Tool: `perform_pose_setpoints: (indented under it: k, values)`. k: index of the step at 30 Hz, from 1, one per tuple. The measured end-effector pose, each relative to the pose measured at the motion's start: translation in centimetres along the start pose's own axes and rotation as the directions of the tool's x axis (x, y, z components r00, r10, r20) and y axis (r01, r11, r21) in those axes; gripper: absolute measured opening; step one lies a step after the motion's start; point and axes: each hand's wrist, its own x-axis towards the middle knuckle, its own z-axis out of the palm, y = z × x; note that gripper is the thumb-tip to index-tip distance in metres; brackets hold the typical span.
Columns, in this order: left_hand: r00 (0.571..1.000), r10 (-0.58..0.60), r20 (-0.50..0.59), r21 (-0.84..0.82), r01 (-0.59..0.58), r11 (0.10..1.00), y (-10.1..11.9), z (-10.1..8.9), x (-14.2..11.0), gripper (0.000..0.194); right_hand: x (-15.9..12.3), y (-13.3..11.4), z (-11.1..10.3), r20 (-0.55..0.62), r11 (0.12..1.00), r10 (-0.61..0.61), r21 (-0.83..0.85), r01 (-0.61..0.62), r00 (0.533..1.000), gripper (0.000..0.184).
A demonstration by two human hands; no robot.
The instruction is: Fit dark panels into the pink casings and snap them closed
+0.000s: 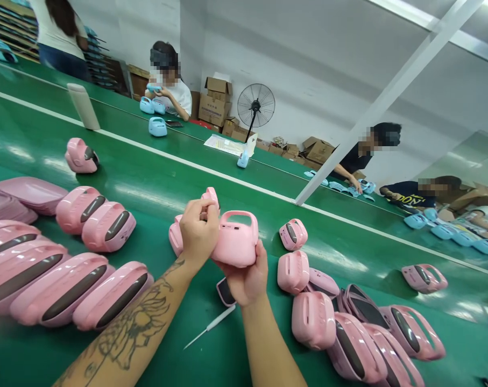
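Observation:
A pink plastic housing with a carry handle (238, 244) rests upright in my right hand (249, 282), whose fingers and palm support it from below. Small dark port openings show on its near face. My left hand (199, 228) is curled into a fist at the housing's left edge, overlapping it in view; what its fingers hold, if anything, is hidden. Behind that fist, another pink housing (175, 235) is partly covered. Below my hands a thin screwdriver-like tool with a pale handle (219, 318) lies on the green table, beside a small dark-faced piece (224, 293).
Pink housings (108, 226) crowd the left, near stacked pink panels (32, 193). More housings (313, 320) stand at right. A beige bottle (83, 106) stands beyond the white strip. A slanted white post (384, 105) rises at right. Across, several people handle blue parts (158, 127).

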Motion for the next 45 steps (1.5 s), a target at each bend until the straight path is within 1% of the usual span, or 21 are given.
perform_pose_setpoints:
  k: [1,2,3,5,6,7,9,12,14,16,17,18,20,21,22,24,26,28,34,39,45]
  values:
    - [0.996,0.079,0.034,0.011,-0.079,0.997,0.3,-0.2,-0.4,0.025,0.3,-0.4,0.0,-0.002,1.000,0.014,0.014,-0.014,1.000,0.058]
    - [0.972,0.186,0.146,0.015,-0.190,0.982,0.7,-0.5,-0.7,0.025,0.5,-0.9,0.1,-0.008,0.999,0.027,0.023,-0.027,1.000,0.058]
    - [0.904,0.299,0.306,0.002,-0.315,0.949,1.0,-0.8,-1.1,0.029,0.7,-1.3,0.1,-0.016,0.999,0.040,0.024,-0.039,0.999,0.059]
    - [0.671,0.448,0.590,-0.061,-0.517,0.854,1.3,-1.1,-1.8,0.054,0.8,-2.3,0.2,-0.019,0.998,0.059,0.002,-0.059,0.998,0.062]
    - [0.584,0.473,0.660,-0.082,-0.569,0.818,1.2,-1.1,-2.1,0.069,0.7,-2.7,0.3,-0.010,0.998,0.057,-0.020,-0.057,0.998,0.066]
    - [0.558,0.475,0.681,-0.081,-0.587,0.806,0.9,-1.0,-2.4,0.080,0.5,-3.1,0.3,0.005,0.998,0.051,-0.048,-0.051,0.999,0.070]
    - [0.600,0.463,0.652,-0.051,-0.575,0.817,0.2,-0.5,-2.8,0.090,0.0,-3.6,0.3,0.036,0.991,0.041,-0.126,-0.036,0.999,0.079]
    - [0.713,0.369,0.596,0.018,-0.471,0.882,-0.6,0.0,-3.2,0.091,-0.8,-4.3,-0.2,0.092,0.953,0.069,-0.302,-0.039,0.993,0.090]
    - [0.804,0.221,0.551,0.043,-0.292,0.955,-0.5,-0.1,-3.2,0.090,-1.2,-5.1,-0.9,0.122,0.871,0.100,-0.491,-0.027,0.988,0.097]
    - [0.852,0.025,0.523,-0.031,-0.010,0.999,-0.1,-0.5,-2.9,0.087,-1.6,-6.0,-1.8,0.101,0.668,0.066,-0.744,0.032,0.993,0.098]
    - [0.845,-0.073,0.530,-0.099,0.147,0.984,0.1,-0.6,-2.7,0.088,-1.8,-6.4,-2.2,0.090,0.512,-0.005,-0.855,0.080,0.996,0.094]
    - [0.817,-0.158,0.554,-0.164,0.293,0.942,0.2,-0.8,-2.5,0.089,-2.0,-6.7,-2.5,0.111,0.337,-0.105,-0.931,0.140,0.988,0.089]
    - [0.746,-0.277,0.606,-0.248,0.507,0.825,0.5,-0.9,-2.2,0.089,-2.2,-7.1,-3.1,0.275,0.003,-0.272,-0.958,0.287,0.922,0.087]
    - [0.717,-0.320,0.619,-0.263,0.574,0.776,0.6,-0.9,-2.2,0.088,-2.2,-7.1,-3.3,0.385,-0.126,-0.303,-0.923,0.364,0.872,0.096]
    - [0.695,-0.353,0.626,-0.267,0.617,0.741,0.8,-0.8,-2.2,0.086,-2.2,-6.9,-3.4,0.486,-0.227,-0.303,-0.872,0.433,0.820,0.106]
    - [0.671,-0.380,0.637,-0.268,0.654,0.707,1.2,-0.7,-2.4,0.081,-2.0,-6.5,-3.6,0.616,-0.338,-0.258,-0.779,0.528,0.744,0.121]
    - [0.652,-0.382,0.655,-0.266,0.672,0.692,1.6,-0.5,-2.6,0.076,-1.7,-6.0,-3.8,0.672,-0.365,-0.245,-0.731,0.576,0.698,0.129]
    - [0.633,-0.381,0.673,-0.264,0.688,0.676,1.9,-0.5,-2.7,0.070,-1.5,-5.7,-4.0,0.695,-0.342,-0.242,-0.714,0.611,0.677,0.127]
    - [0.618,-0.417,0.666,-0.284,0.727,0.624,1.6,-0.3,-3.1,0.068,-1.9,-6.1,-3.8,0.678,-0.309,-0.278,-0.734,0.605,0.680,0.111]
    - [0.614,-0.394,0.684,-0.294,0.726,0.621,1.7,-0.4,-3.1,0.075,-2.3,-6.4,-3.4,0.661,-0.307,-0.296,-0.749,0.586,0.690,0.112]
    - [0.593,-0.385,0.707,-0.256,0.723,0.642,2.4,-0.7,-3.1,0.088,-2.4,-6.5,-3.3,0.694,-0.293,-0.284,-0.720,0.629,0.662,0.117]
